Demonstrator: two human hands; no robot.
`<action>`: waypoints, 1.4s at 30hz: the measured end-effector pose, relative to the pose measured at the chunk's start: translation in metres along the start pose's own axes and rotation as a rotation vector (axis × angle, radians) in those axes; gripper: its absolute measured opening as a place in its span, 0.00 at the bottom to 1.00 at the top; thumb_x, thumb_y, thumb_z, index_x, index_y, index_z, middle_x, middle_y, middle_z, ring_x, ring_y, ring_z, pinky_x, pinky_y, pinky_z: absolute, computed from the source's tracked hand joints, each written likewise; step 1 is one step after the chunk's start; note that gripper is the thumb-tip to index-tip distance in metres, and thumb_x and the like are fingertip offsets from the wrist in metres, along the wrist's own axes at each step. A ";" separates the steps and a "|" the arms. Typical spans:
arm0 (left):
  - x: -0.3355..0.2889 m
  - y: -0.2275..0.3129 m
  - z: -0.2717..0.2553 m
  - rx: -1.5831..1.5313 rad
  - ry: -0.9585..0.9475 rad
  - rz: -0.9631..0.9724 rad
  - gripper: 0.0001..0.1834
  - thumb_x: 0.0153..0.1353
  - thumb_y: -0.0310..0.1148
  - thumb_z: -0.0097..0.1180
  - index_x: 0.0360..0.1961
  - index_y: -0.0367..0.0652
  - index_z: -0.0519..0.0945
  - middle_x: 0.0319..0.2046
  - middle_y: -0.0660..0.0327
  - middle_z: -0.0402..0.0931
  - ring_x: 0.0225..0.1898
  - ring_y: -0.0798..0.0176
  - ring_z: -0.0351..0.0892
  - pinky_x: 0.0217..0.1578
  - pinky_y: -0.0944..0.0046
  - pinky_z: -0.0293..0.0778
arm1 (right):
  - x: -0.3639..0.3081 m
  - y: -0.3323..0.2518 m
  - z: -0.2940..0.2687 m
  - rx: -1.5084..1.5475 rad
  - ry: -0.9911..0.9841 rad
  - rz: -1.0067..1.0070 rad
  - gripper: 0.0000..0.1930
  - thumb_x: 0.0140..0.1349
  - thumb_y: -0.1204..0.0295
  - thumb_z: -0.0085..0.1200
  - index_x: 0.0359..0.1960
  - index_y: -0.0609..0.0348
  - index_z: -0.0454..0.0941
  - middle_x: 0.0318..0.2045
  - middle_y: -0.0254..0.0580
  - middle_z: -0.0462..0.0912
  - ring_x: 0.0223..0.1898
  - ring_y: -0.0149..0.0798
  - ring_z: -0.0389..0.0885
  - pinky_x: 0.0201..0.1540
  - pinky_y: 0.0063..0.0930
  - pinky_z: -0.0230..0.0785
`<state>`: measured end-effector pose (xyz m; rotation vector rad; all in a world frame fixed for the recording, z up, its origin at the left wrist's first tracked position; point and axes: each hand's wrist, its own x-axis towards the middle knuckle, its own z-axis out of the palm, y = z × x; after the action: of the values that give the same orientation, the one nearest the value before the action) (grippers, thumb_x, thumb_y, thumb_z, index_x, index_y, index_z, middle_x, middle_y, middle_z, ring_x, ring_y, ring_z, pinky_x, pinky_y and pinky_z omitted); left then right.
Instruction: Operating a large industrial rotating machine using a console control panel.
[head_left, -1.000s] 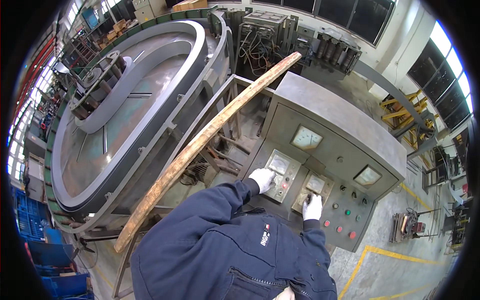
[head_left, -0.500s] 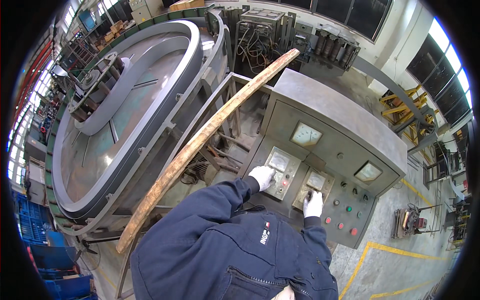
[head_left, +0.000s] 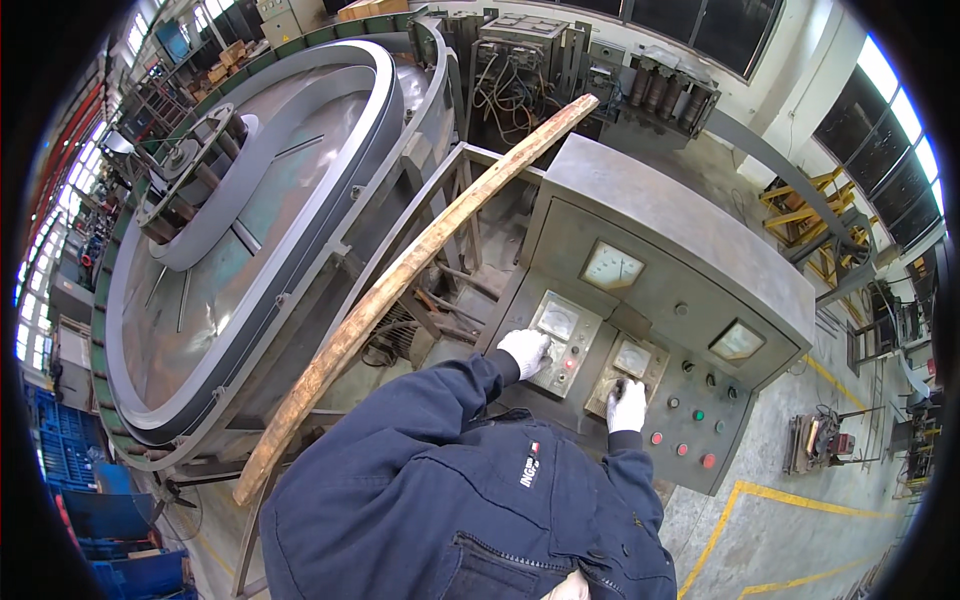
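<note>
Both of my hands wear white gloves and rest on a grey metal control console (head_left: 680, 225). My left hand (head_left: 525, 353) is closed at the left light-coloured control plate (head_left: 556, 375), which has a small meter (head_left: 558, 320) at its top. Its fingertips cover whatever they grip there. With fingers curled, my right hand (head_left: 627, 408) grips a dark knob (head_left: 621, 386) on the right control plate (head_left: 652, 372), below another small meter (head_left: 632, 357). Red push buttons (head_left: 682, 451) and a green button (head_left: 698, 415) sit right of that hand.
A long wooden pole (head_left: 410, 262) slants across, left of the console. Beyond it, a large oval machine bed (head_left: 215, 325) carries a looped grey metal band (head_left: 375, 110). Wired equipment (head_left: 515, 75) stands behind. On the right floor are yellow lines (head_left: 735, 490) and a low metal stand (head_left: 820, 440).
The slotted surface inside the metal band has turned, its slots on the right shifting upward in the picture. My hands stay in the same places on the console.
</note>
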<state>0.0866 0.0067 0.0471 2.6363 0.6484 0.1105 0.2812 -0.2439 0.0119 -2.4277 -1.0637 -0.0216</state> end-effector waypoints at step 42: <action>-0.001 -0.003 -0.004 -0.049 0.003 0.113 0.25 0.58 0.40 0.73 0.54 0.42 0.83 0.47 0.48 0.86 0.51 0.42 0.86 0.53 0.47 0.81 | -0.002 -0.012 -0.005 0.038 -0.118 0.171 0.12 0.71 0.72 0.50 0.51 0.61 0.80 0.50 0.56 0.79 0.52 0.58 0.83 0.55 0.53 0.78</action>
<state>0.0838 0.0096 0.0492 2.6248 0.4909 0.1620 0.2725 -0.2410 0.0209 -2.5018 -0.8938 0.1991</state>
